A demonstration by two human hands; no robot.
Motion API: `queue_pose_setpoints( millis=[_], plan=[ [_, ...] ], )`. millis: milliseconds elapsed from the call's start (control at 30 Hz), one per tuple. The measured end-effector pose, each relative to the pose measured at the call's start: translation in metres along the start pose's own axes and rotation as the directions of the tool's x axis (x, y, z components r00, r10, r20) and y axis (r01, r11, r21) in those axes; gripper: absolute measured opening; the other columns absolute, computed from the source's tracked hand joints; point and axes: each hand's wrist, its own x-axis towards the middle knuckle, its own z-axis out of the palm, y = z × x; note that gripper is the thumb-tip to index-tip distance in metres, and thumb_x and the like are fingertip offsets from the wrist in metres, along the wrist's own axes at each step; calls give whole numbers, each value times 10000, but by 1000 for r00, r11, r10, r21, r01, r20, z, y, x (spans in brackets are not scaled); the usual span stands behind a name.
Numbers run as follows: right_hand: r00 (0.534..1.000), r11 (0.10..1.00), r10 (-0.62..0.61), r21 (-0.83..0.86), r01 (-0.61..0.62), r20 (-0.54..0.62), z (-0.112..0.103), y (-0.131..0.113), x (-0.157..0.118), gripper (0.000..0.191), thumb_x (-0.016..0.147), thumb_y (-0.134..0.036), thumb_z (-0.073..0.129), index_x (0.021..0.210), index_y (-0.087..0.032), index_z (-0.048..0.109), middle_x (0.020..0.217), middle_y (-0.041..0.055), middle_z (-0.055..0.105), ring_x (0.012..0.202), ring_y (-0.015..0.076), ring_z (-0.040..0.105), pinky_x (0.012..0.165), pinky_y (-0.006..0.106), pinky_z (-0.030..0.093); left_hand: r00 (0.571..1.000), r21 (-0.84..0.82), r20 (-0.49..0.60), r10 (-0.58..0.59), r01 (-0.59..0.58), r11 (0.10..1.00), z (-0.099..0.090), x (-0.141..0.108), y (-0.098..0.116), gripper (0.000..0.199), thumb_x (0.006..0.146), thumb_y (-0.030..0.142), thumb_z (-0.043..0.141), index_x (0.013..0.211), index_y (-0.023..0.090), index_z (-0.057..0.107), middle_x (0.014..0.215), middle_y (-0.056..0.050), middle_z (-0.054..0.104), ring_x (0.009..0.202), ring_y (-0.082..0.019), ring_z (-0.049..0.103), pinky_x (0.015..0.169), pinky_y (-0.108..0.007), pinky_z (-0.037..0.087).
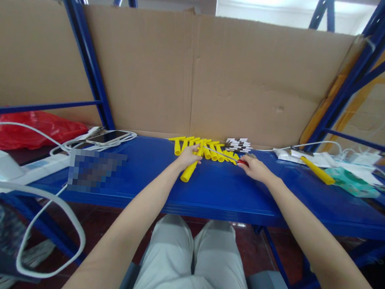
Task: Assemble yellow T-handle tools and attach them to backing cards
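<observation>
My left hand (189,156) is closed around a yellow T-shaped plastic piece (188,173), whose round tube end points toward me. In my right hand (254,168) is a screwdriver with a red and black handle (242,162). Its thin metal shaft (225,156) reaches left toward the piece in my left hand; whether the tip touches it is too small to tell. Behind both hands lies a row of similar yellow T-shaped pieces (215,155). A bundle of small white pieces with dark ends (239,145) rests at the back, beyond my right hand.
The blue table (229,190) has a cardboard sheet (193,75) along its back. On the left are a red plastic bag (36,130), a white power strip (42,169), cables and a phone (108,137). A yellow tube (317,171) and a green packet (351,182) lie right.
</observation>
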Motion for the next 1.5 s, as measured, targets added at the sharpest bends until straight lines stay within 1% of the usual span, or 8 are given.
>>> queue_pose_setpoints(
  millis=[233, 433, 533, 633, 800, 1100, 1300, 1500],
  plan=[
    [998, 995, 4, 102, 3, -66, 3, 2, 3, 185, 902, -308, 466, 923, -183, 600, 865, 98, 700, 777, 207, 634, 673, 275, 423, 989, -76, -109, 101, -109, 991, -1, 0, 9, 679, 727, -6, 625, 1373, 177, 516, 1313, -134, 570, 568, -57, 623, 570, -213, 553],
    [996, 997, -3, 81, 11, -91, 1, 2, 1, 176, 897, -306, 473, 937, -189, 598, 892, 100, 707, 767, 205, 641, 662, 275, 427, 961, -137, -220, 166, -199, 970, -8, 16, 0, 619, 733, 5, 606, 1322, 193, 567, 1266, -104, 598, 635, -61, 630, 656, -216, 548],
    [997, 999, -1, 34, 4, -77, 0, 2, 0, 171, 894, -304, 487, 944, -186, 601, 914, 112, 709, 795, 214, 647, 677, 280, 434, 946, -71, -252, 204, -228, 971, -11, 25, -6, 613, 698, -3, 599, 1285, 172, 596, 1283, -105, 579, 844, -137, 661, 785, -265, 548],
    [999, 1000, -22, 14, 23, -50, 1, 5, 1, 180, 896, -310, 488, 933, -182, 608, 918, 118, 710, 813, 221, 650, 695, 288, 440, 926, 41, -296, 234, -233, 972, -11, 29, -11, 605, 660, -17, 586, 1237, 159, 626, 1286, -106, 557, 1089, -211, 597, 949, -314, 490],
    [998, 998, -67, 10, 67, -22, 6, 18, 4, 160, 868, -337, 534, 881, -215, 638, 879, 62, 721, 800, 202, 644, 696, 286, 438, 919, 184, -290, 267, -220, 958, -2, 29, -19, 544, 637, -28, 593, 1136, 182, 652, 1280, -89, 525, 1237, -221, 486, 1107, -338, 341],
    [997, 1000, -4, 6, 4, 75, 3, 26, 3, 162, 846, -365, 580, 873, -235, 673, 927, 51, 731, 867, 232, 641, 735, 341, 418, 920, 210, -263, 291, -240, 948, 5, 32, -29, 526, 614, -3, 629, 1111, 168, 635, 1286, -99, 489, 1259, -240, 452, 1065, -353, 392],
    [995, 999, -35, 17, 34, 90, 5, 31, 4, 193, 838, -400, 591, 887, -238, 685, 1002, 68, 717, 955, 253, 624, 745, 360, 426, 915, 195, -312, 256, -202, 960, 8, 31, -30, 411, 650, 43, 659, 1051, 130, 645, 1308, -121, 462, 1154, -219, 542, 962, -311, 475],
    [992, 998, -54, 50, 49, 113, 9, 39, 4, 173, 839, -375, 597, 888, -236, 687, 1001, 72, 708, 961, 244, 620, 767, 369, 456, 908, 192, -340, 245, -188, 963, 10, 27, -25, 352, 658, 58, 692, 1002, 124, 657, 1313, -128, 476, 980, -172, 626, 947, -307, 483]
  ],
)
